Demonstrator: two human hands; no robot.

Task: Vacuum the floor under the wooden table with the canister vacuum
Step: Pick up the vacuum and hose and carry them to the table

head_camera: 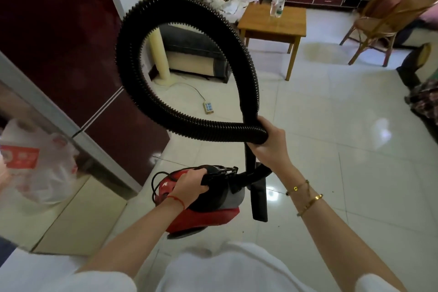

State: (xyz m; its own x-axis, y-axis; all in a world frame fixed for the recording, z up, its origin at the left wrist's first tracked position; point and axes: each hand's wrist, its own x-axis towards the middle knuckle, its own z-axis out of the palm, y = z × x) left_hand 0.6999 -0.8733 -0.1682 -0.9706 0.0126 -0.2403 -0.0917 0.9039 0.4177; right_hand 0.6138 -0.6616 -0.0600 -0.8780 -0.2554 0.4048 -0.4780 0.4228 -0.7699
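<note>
Canister vacuum: red and black plastic canister vacuum [208, 199], at 6 o'clock in the view, above the tiles; whether it touches them cannot be told.
Plastic bag: white plastic bag with red print [35, 161], at 9 o'clock, against the dark red cabinet [59, 31].
Left hand: left hand [189, 185] closed around the black carry handle on top of the vacuum; red string at the wrist.
Hose: black ribbed hose [132, 73], rising in one wide loop from 6 to 12 o'clock, its end crossing back over itself.
Power strip: small white power strip with cord [209, 108], on the floor, seen below the loop, just left of centre.
Right hand: right hand [267, 140] clenched on the crossed hose at centre; gold bracelets on the wrist.
Floor nozzle: black floor nozzle and tube [258, 199], hanging under the right hand, beside the vacuum.
Wooden table: small square light-wood table [272, 23], at 12 to 1 o'clock, well apart from the vacuum; two clear bottles [277, 6] stand on it.
Chair: rattan chair [376, 23], at 2 o'clock, right of the table.
Floor: glossy white tiled floor [331, 149].
</note>
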